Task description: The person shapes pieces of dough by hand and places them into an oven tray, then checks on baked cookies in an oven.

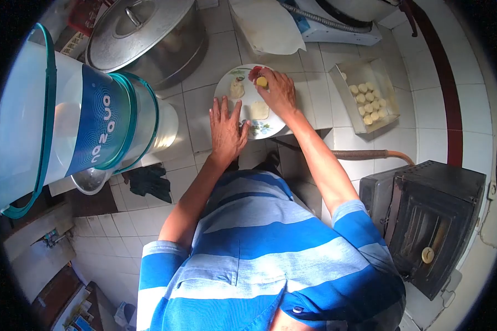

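A white plate with a floral pattern lies on the tiled counter in front of me. My right hand is over its right side, with the fingers closed around a small yellow ball. My left hand rests at the plate's left front edge, fingers spread and nothing in them. Between the hands, a flat pale piece of dough lies on the plate. A lumpy cream-coloured piece sits at the upper left of the plate, just beyond my left fingertips.
On the right stands a rectangular tray holding several pale round balls. A large lidded metal pot and stacked clear plastic buckets occupy the left. A white sheet-covered container is behind the plate. A dark oven stands at lower right.
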### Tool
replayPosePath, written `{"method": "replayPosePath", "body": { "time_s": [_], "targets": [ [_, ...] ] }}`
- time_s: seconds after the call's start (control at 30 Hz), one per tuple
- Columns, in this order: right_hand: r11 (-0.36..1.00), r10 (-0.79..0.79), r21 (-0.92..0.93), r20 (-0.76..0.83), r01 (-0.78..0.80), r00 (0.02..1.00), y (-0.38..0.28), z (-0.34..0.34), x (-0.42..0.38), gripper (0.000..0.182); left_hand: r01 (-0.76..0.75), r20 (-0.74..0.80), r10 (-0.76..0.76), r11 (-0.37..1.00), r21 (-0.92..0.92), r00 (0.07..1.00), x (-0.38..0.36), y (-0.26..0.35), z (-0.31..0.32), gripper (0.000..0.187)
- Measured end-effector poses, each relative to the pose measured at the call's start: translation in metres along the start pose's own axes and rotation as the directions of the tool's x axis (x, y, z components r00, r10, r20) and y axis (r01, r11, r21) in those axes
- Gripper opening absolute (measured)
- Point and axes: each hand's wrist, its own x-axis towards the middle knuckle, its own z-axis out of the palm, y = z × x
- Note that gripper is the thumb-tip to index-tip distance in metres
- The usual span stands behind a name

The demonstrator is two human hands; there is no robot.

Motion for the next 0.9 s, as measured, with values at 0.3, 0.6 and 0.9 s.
{"method": "replayPosePath", "body": {
  "time_s": [0.3,0.6,0.9],
  "targets": [
    [0.995,-0.035,0.100,0.096,0.025,0.995,-0.013,-0.024,-0.056,0.043,0.020,-0.045,-0.021,0.999,-0.027,0.999,0.002,-0.007,-0.001,0.061],
    [0.992,-0.085,0.099,0.113,0.074,0.990,-0.014,-0.017,-0.063,0.035,-0.006,-0.073,0.002,0.999,-0.051,0.997,0.005,-0.003,0.001,0.061],
    [0.992,-0.104,0.097,0.194,0.087,0.975,-0.004,-0.021,-0.062,0.035,-0.021,-0.057,0.017,0.997,-0.070,0.998,0.008,-0.001,0.006,0.057]
  ]
}}
